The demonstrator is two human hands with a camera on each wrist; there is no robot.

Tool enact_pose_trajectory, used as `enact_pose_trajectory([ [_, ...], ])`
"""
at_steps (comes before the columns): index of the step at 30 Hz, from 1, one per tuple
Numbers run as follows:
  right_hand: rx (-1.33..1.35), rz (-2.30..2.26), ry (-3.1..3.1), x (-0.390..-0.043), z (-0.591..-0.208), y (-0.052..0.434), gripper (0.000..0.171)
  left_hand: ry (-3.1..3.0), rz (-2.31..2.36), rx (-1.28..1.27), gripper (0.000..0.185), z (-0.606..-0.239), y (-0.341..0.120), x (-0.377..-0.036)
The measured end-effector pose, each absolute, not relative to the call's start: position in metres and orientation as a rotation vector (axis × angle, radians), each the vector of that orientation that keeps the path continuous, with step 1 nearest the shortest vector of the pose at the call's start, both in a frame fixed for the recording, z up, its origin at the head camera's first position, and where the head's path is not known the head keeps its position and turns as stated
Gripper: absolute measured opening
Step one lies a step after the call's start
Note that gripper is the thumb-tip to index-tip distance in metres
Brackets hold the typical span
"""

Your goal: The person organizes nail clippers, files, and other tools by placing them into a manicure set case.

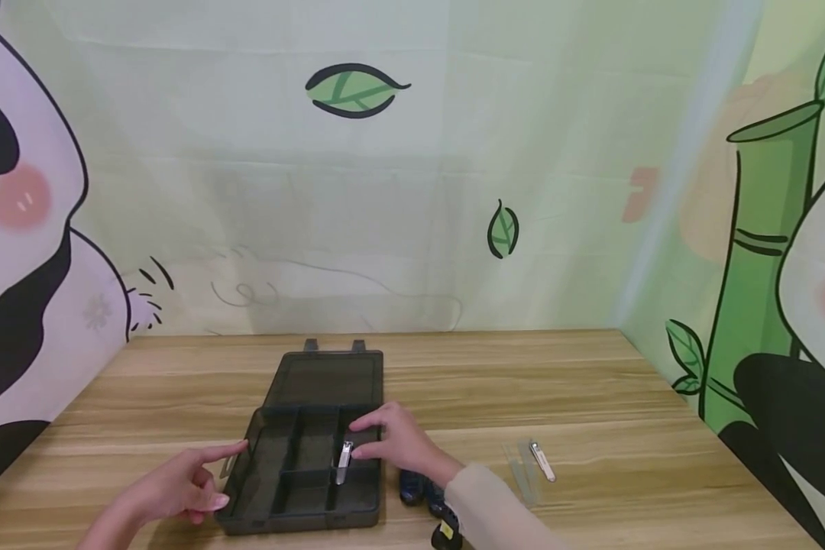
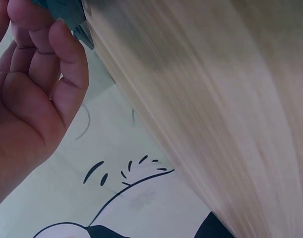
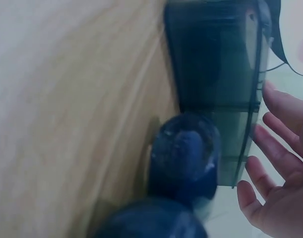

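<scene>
A dark translucent compartment box (image 1: 250,489) lies on the table with its lid (image 1: 330,378) folded back. Inside, a silver nail clipper (image 1: 344,463) leans across a divider in the right part. My right hand (image 1: 402,443) reaches over the box's right side, thumb and index finger apart, the thumb close beside the clipper. In the right wrist view its fingers (image 3: 275,151) are relaxed, with nothing seen between them. My left hand (image 1: 179,481) is at the box's left side. Its extended finger touches the rim; the others are bent. A corner of the box shows beside the left hand (image 2: 37,94).
Right of the box lie a second nail clipper (image 1: 542,462) and thin clear strips (image 1: 522,473). Dark blue rounded objects (image 1: 412,487) stand against the box's right side, partly hidden by my sleeve (image 1: 495,508). A printed cloth backdrop (image 1: 419,229) rises behind the table.
</scene>
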State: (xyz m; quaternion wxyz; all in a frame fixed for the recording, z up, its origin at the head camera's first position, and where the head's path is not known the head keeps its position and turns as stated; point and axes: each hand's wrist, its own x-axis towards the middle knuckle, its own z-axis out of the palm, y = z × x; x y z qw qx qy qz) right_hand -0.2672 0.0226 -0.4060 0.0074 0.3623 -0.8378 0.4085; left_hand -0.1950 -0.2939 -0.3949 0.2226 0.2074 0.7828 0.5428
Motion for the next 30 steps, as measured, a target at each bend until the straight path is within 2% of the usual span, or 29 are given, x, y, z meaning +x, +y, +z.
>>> enact_pose_trajectory([
  [5,1.122,1.302,-2.632,-0.264,-0.402,0.029,0.03,2.217,1.458,0.564,0.07,-0.394,-0.292,-0.195],
  [12,1.096,1.346,-2.631,-0.259,-0.401,0.042,0.034,2.209,1.462,0.58,0.072,-0.394,-0.292,-0.195],
  [21,1.051,1.505,-2.639,-0.254,-0.397,0.061,0.043,2.182,1.478,0.587,0.066,-0.396,-0.293,-0.196],
  [30,1.033,1.566,-2.597,-0.253,-0.39,0.078,0.039,2.215,1.447,0.573,0.074,-0.395,-0.291,-0.196],
])
